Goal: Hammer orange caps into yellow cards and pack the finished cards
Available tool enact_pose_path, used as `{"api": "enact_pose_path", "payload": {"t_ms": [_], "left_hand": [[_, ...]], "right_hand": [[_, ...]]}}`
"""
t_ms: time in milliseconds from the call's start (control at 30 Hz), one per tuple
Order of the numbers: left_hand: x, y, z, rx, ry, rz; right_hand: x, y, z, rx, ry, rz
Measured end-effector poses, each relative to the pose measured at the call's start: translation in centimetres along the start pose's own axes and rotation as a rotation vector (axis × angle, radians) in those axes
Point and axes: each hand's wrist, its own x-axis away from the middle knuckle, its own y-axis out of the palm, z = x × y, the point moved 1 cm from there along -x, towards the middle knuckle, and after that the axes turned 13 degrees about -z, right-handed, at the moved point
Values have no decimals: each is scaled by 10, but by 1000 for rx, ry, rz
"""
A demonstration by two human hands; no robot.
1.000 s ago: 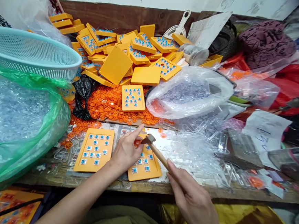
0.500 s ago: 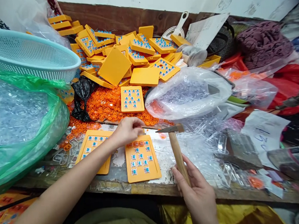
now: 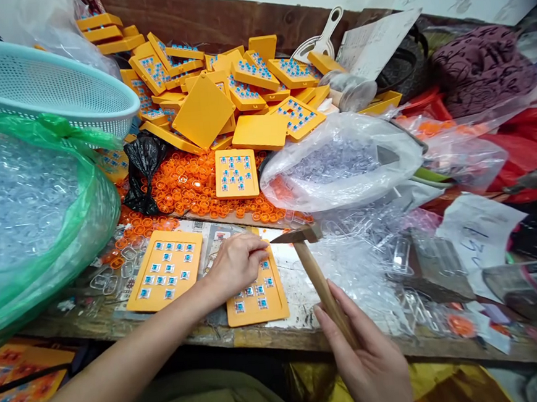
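Note:
A wooden-handled hammer (image 3: 320, 277) is gripped by my right hand (image 3: 368, 354) near the bottom of its handle. Its metal head is raised over the bench, level with the upper right edge of a yellow panel (image 3: 277, 299). My left hand (image 3: 236, 262), fingers pinched together, covers the top part of that panel. Whatever lies between those fingertips is hidden. Small clear squares with blue centres sit on the panel's face. To the left lies a second yellow panel (image 3: 149, 254) with similar squares; my left forearm passes by its lower right corner.
Loose orange rings (image 3: 183, 183) are heaped beyond the panels, with another yellow panel (image 3: 237, 191) on them. Many yellow panels (image 3: 205, 110) pile up behind. A green bag (image 3: 98, 196) of clear pieces and a blue basket (image 3: 117, 117) stand left; a white bag (image 3: 291, 199) stands right.
My left hand has come down and right, from beyond the panel's top edge onto its upper part. The hammer has tilted and its head has shifted slightly left.

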Motion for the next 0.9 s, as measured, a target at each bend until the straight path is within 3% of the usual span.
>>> {"api": "enact_pose_path", "payload": {"t_ms": [67, 200, 367, 433, 533, 633, 767, 900], "left_hand": [[0, 1, 0, -13, -2, -3], [2, 2, 1, -76, 16, -9], [6, 5, 2, -122, 35, -69], [7, 5, 2, -113, 35, -67], [5, 1, 1, -61, 16, -65], [-7, -13, -10, 2, -47, -15], [-37, -34, -32, -143, -130, 89], [-57, -41, -38, -133, -177, 78]], "right_hand": [[1, -2, -1, 54, -101, -12], [2, -1, 3, 160, -181, -169], [5, -4, 3, 112, -213, -35], [7, -2, 4, 139, -199, -83], [8, 2, 8, 129, -113, -183], [7, 6, 13, 22, 71, -79], [3, 7, 16, -172, 369, 27], [2, 7, 17, -327, 449, 8]]}}
